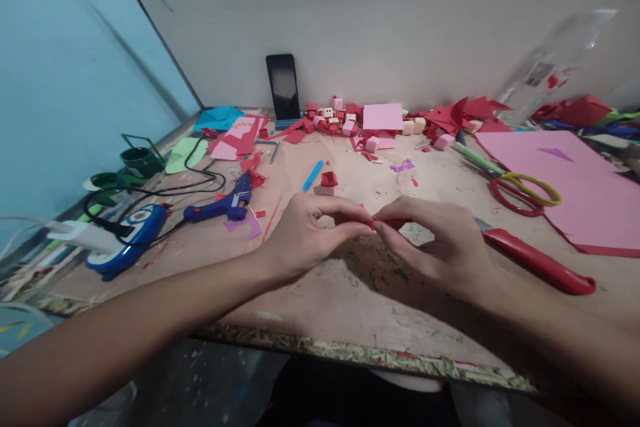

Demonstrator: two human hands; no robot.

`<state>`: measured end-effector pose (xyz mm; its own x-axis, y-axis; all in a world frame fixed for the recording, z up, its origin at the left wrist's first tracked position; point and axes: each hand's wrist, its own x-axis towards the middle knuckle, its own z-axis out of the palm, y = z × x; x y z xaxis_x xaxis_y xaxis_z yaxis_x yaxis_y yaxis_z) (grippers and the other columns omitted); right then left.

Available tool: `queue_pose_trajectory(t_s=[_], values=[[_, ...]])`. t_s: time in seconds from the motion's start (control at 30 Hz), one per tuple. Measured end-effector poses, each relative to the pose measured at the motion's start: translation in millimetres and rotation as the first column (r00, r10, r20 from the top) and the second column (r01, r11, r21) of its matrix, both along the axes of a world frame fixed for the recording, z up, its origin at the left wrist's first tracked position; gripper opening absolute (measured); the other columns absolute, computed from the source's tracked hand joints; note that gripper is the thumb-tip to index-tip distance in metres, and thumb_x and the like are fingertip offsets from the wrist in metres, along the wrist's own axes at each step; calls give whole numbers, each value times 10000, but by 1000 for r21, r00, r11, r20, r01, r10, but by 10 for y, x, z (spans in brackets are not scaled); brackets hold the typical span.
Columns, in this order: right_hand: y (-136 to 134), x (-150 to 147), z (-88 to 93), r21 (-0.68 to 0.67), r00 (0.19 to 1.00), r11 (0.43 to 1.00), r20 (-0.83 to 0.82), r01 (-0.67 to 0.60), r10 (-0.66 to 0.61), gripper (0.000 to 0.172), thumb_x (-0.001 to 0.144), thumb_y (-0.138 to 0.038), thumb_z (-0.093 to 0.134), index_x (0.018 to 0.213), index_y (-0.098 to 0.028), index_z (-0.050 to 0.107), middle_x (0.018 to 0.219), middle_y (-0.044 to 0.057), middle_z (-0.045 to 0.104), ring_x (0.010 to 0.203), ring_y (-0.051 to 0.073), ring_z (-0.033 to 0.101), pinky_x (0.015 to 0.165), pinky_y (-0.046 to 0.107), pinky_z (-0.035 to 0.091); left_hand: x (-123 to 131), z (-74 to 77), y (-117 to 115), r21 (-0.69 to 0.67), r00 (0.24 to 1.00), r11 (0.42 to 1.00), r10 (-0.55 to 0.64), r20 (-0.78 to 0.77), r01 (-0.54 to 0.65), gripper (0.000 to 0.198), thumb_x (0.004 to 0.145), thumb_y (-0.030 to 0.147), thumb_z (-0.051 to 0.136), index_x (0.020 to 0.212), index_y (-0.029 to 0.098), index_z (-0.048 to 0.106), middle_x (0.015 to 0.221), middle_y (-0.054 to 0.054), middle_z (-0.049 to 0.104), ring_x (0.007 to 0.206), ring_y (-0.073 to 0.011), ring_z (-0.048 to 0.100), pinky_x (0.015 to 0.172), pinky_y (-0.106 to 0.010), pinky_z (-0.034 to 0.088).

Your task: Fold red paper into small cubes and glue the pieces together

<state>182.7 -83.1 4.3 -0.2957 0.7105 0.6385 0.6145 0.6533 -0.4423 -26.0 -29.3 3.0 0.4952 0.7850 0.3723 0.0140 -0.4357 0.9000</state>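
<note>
My left hand and my right hand meet at the fingertips over the middle of the table. Pinched between thumbs and index fingers is a small piece of red paper, mostly covered by the fingers. Its exact shape is hidden. Just beyond my left hand sit a small open red paper box and a pink paper piece touching it. A blue pen-like stick lies to the left of them. Close to my right hand is a red-handled knife, its blade partly hidden.
A blue glue gun and a blue power strip with cables lie left. Scissors rest on pink paper at right. Along the wall stand a phone, several small paper cubes and a tilted plastic bottle.
</note>
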Motion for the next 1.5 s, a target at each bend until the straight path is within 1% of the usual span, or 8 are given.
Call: queue_pose_trajectory(t_s=[0.23,0.5,0.6,0.8,1.03,1.17,1.33,1.5], values=[[-3,6,38,-35,1000,999,25,-17,18,136,981,-155,609,946,-233,714,790,29,798,625,159,731,596,268,553,-16,26,-13,37,998,999,10,-59,-8,43,847,193,834,868,167,861,855,-55,833,758,-158,728,722,-250,573],[20,15,9,-66,999,998,51,-6,9,112,998,-202,629,926,-232,709,759,29,792,593,157,717,569,273,534,-53,100,7,183,984,982,-10,-178,43,45,870,160,793,842,157,828,811,-43,819,732,-150,725,725,-242,568],[25,18,9,-61,997,998,68,-35,39,122,997,-170,617,936,-210,715,767,35,787,604,150,713,578,265,525,-58,109,28,159,978,985,-27,-208,61,50,869,163,793,825,154,815,784,-34,804,718,-144,713,715,-238,555],[9,25,38,-156,991,984,91,-86,101,159,980,-122,602,990,-194,743,846,42,815,681,159,746,618,260,540,-69,73,71,106,971,990,-62,-233,89,93,870,132,765,783,144,795,779,-26,792,700,-127,689,710,-228,532],[8,-8,108,-226,995,970,27,-89,97,185,988,-165,606,925,-212,773,821,30,823,671,158,755,621,237,573,-94,100,59,153,967,982,-69,-244,109,137,896,143,727,774,146,788,732,-13,759,678,-118,641,698,-230,499],[20,-11,109,-262,998,963,-2,-68,70,209,977,-175,597,884,-220,778,804,27,823,671,170,758,620,250,583,-80,125,63,61,965,992,-95,-245,113,131,874,157,739,753,153,789,719,-11,746,679,-124,636,685,-234,496],[11,-21,95,-312,999,950,-50,-24,9,175,963,-209,634,838,-213,757,759,17,796,654,157,728,608,238,564,-56,82,79,-68,983,996,-74,-167,63,103,837,186,783,739,153,789,746,-28,746,701,-133,651,654,-232,499],[-45,-70,102,-363,997,931,-79,-15,-15,218,959,-188,603,771,-201,712,698,6,736,610,139,667,553,217,516,-76,34,117,-108,983,986,-138,-117,126,80,841,189,805,767,158,797,765,-27,743,716,-123,644,649,-223,496]])
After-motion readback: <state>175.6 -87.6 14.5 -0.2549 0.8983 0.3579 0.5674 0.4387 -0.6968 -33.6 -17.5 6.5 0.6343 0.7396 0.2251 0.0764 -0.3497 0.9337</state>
